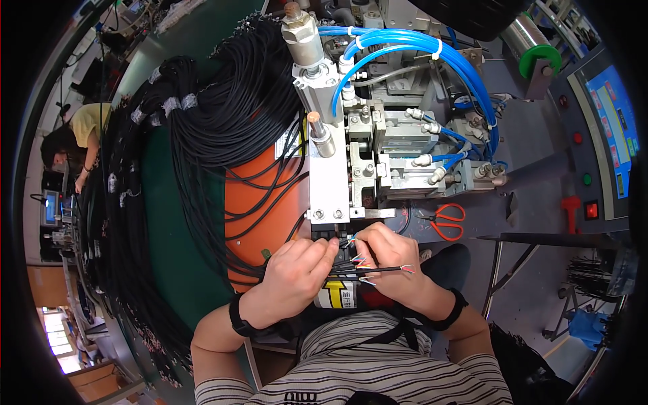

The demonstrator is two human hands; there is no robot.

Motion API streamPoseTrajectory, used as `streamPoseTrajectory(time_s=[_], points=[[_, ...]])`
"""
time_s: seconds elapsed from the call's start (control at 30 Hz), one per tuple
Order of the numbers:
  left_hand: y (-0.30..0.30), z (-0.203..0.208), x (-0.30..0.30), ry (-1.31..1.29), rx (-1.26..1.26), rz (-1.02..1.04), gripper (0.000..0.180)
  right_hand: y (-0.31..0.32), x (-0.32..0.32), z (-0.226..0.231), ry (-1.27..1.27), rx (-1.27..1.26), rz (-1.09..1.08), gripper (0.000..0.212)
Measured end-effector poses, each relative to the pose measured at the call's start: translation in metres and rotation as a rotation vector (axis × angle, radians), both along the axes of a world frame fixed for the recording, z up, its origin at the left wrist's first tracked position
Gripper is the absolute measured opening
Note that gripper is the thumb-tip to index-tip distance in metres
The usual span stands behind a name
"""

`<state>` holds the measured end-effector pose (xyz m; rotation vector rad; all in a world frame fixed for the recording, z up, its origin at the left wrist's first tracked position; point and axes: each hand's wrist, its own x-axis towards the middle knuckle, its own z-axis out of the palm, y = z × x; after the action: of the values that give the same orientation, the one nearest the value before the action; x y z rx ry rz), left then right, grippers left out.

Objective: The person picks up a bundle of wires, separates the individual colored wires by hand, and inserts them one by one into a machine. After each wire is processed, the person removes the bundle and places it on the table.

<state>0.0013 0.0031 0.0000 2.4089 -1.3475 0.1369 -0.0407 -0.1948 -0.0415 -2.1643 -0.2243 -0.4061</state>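
Note:
At the front of a metal pneumatic press [329, 182], my two hands work close together. My left hand [297, 270] is closed, thumb and forefinger pinched on the end of a black cable at the press's mouth. With thumb and fingertips, my right hand [388, 256] pinches the fine coloured wires [350, 239] that fan out of that cable end. Several more black cables [378, 270] with stripped, coloured wire ends lie across between my hands, partly under my right fingers. What sits inside the press's mouth is hidden by my fingertips.
Thick bundles of black cable [229, 101] lie on the green table and orange plate [263, 216] at left. Orange-handled scissors [448, 223] rest right of the press. Blue air hoses [432, 44] arch above it. A control panel with screen [611, 128] stands far right. Another person [84, 135] works far left.

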Motion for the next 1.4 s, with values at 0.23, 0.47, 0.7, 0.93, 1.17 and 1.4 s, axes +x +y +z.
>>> streamPoseTrajectory(time_s=[0.23, 0.47, 0.7, 0.93, 1.17, 1.4], points=[[-0.003, 0.012, 0.007, -0.040, 0.095, -0.082, 0.052, -0.002, -0.001, 0.002, -0.040, -0.077, 0.023, 0.007], [-0.010, 0.019, 0.008, -0.129, 0.250, -0.175, 0.043, -0.008, 0.002, 0.016, 0.119, -0.246, 0.124, 0.010], [-0.015, 0.024, 0.014, -0.068, 0.241, -0.138, 0.043, -0.010, 0.009, 0.005, 0.031, -0.021, 0.070, 0.006], [0.005, 0.014, 0.012, 0.046, 0.057, -0.018, 0.040, -0.011, 0.005, -0.007, 0.248, 0.287, 0.078, 0.011], [0.014, 0.012, 0.001, -0.217, 0.082, 0.168, 0.038, -0.008, -0.006, -0.003, 0.231, 0.224, 0.002, 0.013], [0.023, -0.001, -0.008, 0.170, -0.041, 0.209, 0.034, 0.005, -0.013, 0.006, 0.244, 0.505, 0.142, 0.026]])
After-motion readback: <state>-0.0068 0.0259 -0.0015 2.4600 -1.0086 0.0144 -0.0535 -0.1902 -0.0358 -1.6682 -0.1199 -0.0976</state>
